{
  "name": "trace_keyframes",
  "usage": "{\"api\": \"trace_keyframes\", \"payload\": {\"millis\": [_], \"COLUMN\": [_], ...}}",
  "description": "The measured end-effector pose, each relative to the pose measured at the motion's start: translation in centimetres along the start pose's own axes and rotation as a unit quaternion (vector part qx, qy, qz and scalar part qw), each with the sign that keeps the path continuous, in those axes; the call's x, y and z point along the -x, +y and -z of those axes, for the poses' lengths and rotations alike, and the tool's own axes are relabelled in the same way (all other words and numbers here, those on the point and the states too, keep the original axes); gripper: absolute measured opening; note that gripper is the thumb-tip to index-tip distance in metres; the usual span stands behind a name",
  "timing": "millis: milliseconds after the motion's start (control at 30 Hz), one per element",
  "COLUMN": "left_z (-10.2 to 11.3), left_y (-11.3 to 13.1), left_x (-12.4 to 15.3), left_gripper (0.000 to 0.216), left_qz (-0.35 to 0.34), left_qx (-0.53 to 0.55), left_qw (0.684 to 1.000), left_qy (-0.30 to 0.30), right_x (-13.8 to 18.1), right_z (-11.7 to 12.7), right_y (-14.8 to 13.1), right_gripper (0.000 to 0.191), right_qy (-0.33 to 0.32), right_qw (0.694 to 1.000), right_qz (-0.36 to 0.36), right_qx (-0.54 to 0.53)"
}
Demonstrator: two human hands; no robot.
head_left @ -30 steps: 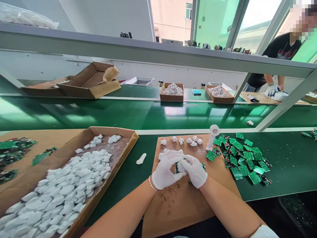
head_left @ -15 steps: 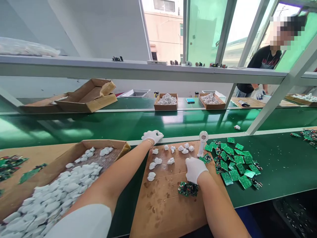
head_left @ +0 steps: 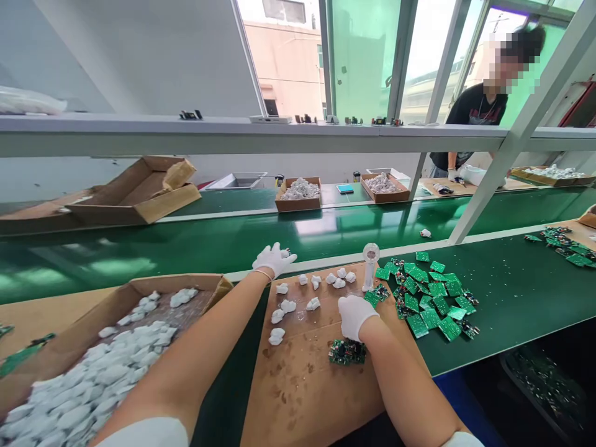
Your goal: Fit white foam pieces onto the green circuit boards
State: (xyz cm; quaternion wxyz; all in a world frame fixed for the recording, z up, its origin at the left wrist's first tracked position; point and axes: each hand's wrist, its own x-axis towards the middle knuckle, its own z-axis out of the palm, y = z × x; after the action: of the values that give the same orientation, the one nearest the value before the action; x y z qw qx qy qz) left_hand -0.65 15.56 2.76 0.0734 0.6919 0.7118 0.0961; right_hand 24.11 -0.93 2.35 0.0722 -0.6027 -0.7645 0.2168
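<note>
My left hand (head_left: 274, 259), in a white glove, reaches over the near edge of the green conveyor belt (head_left: 223, 245). Its fingers are spread, with a small dark part showing at the fingertips; whether they touch it I cannot tell. On the cardboard sheet (head_left: 298, 397) my gloved right hand (head_left: 357, 316) is closed, fingers curled under; what they hold is hidden. Just below it lie circuit boards (head_left: 347, 352), component side up. Several white putty lumps (head_left: 313, 304) dot the sheet between my hands. A small clear handheld fan (head_left: 370, 264) stands beyond my right hand.
Many green circuit boards (head_left: 433, 292) are heaped at right. A cardboard tray (head_left: 223, 285) of white lumps lies at left. One white lump (head_left: 425, 233) sits on the belt. A slanted metal post (head_left: 484, 180) rises at right. Across the belt, a person (head_left: 479, 112) leans over a bench.
My view has turned slightly to the right. The fingers of my left hand have spread apart at the belt edge. My right hand stays closed in about the same spot.
</note>
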Motion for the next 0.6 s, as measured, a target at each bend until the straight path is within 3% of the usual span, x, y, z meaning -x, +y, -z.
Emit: {"api": "trace_keyframes", "payload": {"millis": [133, 200, 267, 400, 500, 600], "left_z": [-0.4, -1.4, -2.4, -3.5, -3.5, -3.5], "left_y": [2.0, 3.0, 3.8, 4.9, 5.0, 4.3], "left_x": [6.6, 10.5, 13.7, 16.8, 17.2, 17.0], "left_gripper": [0.093, 0.097, 0.089, 0.054, 0.053, 0.049], "left_qz": [-0.143, -0.299, -0.348, -0.272, -0.241, -0.237], "left_qx": [0.028, 0.128, 0.2, 0.252, 0.266, 0.323], "left_qw": [0.989, 0.946, 0.916, 0.928, 0.932, 0.915], "left_qy": [0.014, 0.008, -0.013, 0.033, 0.053, 0.04], "right_x": [-0.8, -1.3, -1.8, -2.7, -3.1, -3.6], "right_z": [0.0, -0.3, -0.9, -2.7, -4.0, -4.5], "right_y": [0.0, -0.1, -0.2, -0.6, -1.0, -1.3], "right_gripper": [0.023, 0.019, 0.016, 0.024, 0.029, 0.028], "right_qy": [0.08, 0.123, 0.156, 0.181, 0.191, 0.196], "right_qw": [0.983, 0.961, 0.933, 0.883, 0.864, 0.864], "right_qz": [-0.005, -0.01, -0.006, 0.011, 0.019, 0.036], "right_qx": [-0.163, -0.247, -0.323, -0.433, -0.465, -0.462]}}
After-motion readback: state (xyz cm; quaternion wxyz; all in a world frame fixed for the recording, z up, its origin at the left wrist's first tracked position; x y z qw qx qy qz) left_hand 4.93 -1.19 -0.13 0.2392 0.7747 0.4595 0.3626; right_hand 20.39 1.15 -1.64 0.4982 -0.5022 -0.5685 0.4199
